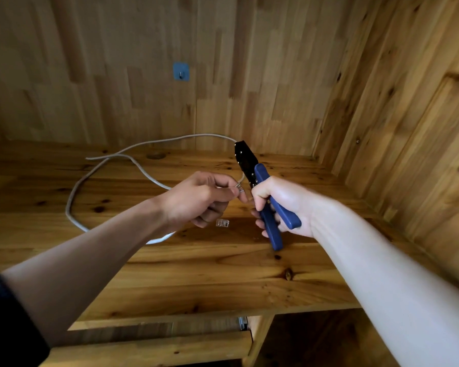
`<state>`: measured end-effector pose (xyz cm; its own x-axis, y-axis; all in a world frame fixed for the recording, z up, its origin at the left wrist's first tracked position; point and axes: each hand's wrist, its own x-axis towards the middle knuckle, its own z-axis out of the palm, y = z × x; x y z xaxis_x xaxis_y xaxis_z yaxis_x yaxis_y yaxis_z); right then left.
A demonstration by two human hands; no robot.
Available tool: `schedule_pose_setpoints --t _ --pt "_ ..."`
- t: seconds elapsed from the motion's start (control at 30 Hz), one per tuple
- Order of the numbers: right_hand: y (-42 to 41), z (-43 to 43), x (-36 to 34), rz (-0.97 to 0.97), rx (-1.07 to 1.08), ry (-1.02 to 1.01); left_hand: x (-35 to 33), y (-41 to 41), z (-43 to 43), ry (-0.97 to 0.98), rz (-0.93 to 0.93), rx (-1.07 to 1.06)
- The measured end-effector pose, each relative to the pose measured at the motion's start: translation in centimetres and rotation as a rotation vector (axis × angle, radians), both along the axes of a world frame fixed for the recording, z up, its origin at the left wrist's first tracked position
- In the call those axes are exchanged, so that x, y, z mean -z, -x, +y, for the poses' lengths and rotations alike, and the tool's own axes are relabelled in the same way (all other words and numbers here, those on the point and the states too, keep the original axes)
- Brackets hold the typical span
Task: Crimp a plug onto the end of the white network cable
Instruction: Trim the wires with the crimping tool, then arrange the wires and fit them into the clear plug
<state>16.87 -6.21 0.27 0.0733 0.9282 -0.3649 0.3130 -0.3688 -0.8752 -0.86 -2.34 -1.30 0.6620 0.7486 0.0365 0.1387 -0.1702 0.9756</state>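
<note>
Here the wooden desk [186,282] fills the lower half of the view, backed by wood-panel walls, with a small blue hook [181,71] stuck on the wall behind the desk. The white network cable [72,197] lies in a wide loop on the desk's left part, 1 loose end [88,158] pointing left near the back edge, the rest curving round toward the hands above the desk's middle. The right hand [281,205] is raised over the desk and wrapped round the 2 blue handles of the crimping tool [260,186], whose black head points up and toward the back wall; the handles stand slightly spread. The left hand [204,198] hovers above the desk just left of the tool, thumb and forefinger pinched on the cable's thin wire ends [239,188]. The clear plug [222,223] rests on the desk, below and between the 2 hands, untouched.
</note>
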Motion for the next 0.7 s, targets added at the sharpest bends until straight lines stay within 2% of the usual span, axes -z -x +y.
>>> schedule_pose_setpoints --t 0.2,0.43,0.53,0.7 --pt "0.0 1.1 0.1 -0.336 0.105 -0.024 0.0 0.2 -0.1 -0.010 0.012 0.017" --pt "-0.5 2.3 3.0 -0.595 0.150 -0.039 0.2 0.4 0.0 0.013 0.043 0.054" --pt "-0.3 2.8 4.1 -0.712 0.158 -0.028 0.4 0.2 0.2 0.004 0.042 0.024" --pt "0.2 2.9 5.1 -1.016 0.202 0.018 0.2 0.0 0.2 -0.014 0.045 -0.033"
